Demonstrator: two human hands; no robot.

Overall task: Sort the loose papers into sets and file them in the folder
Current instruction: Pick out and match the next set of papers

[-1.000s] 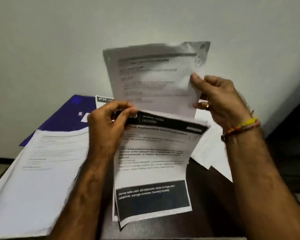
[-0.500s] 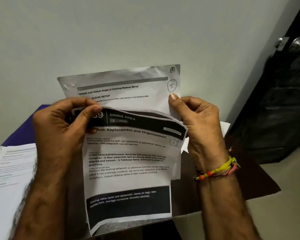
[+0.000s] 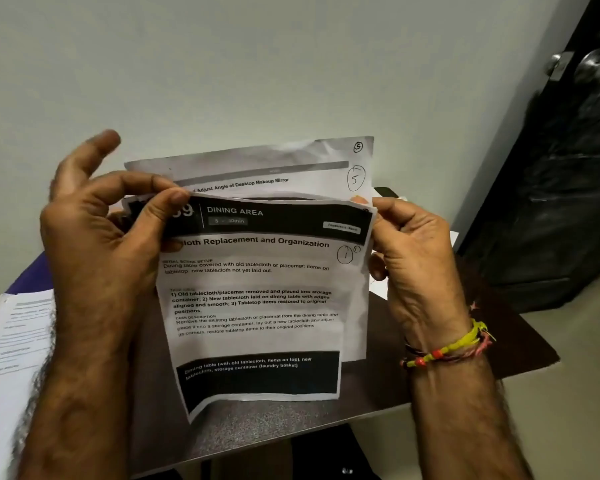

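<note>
Head view: both hands hold a small fan of printed sheets upright over the desk; notes run near to far.
Left hand point(image 3: 97, 237): thumb and forefinger pinch the top left corner of the front sheet; the other fingers are lifted and spread, holding nothing.
Right hand point(image 3: 412, 258): fingers curl round the right edge of the sheets; thumb appears to sit behind the front sheet, though the edge hides it.
Front sheet point(image 3: 257, 299): creased white printed page with black header and footer bands, headed "Dining Area", hand-marked with a circled 1; held nearest the camera.
Rear sheet point(image 3: 264, 171): crumpled white printed page about a desktop makeup mirror, marked with a circled 5, showing above the front one and touching it.
Sorted stack point(image 3: 11, 341): white printed pages lying at the left on the dark brown desk point(image 3: 520, 341).
Folder point(image 3: 35, 275): dark blue flat cover under that stack, only a strip visible.
Step in hand (judgement): reading the circled numbers to split 1 from 5.
Doing it well: slide the left pinch sideways to peel one sheet only; keep the right grip loose enough to release it; check the number before laying it down; creased paper may drag its neighbour.
Background: black door with metal knob point(image 3: 599, 65), far right.
</note>
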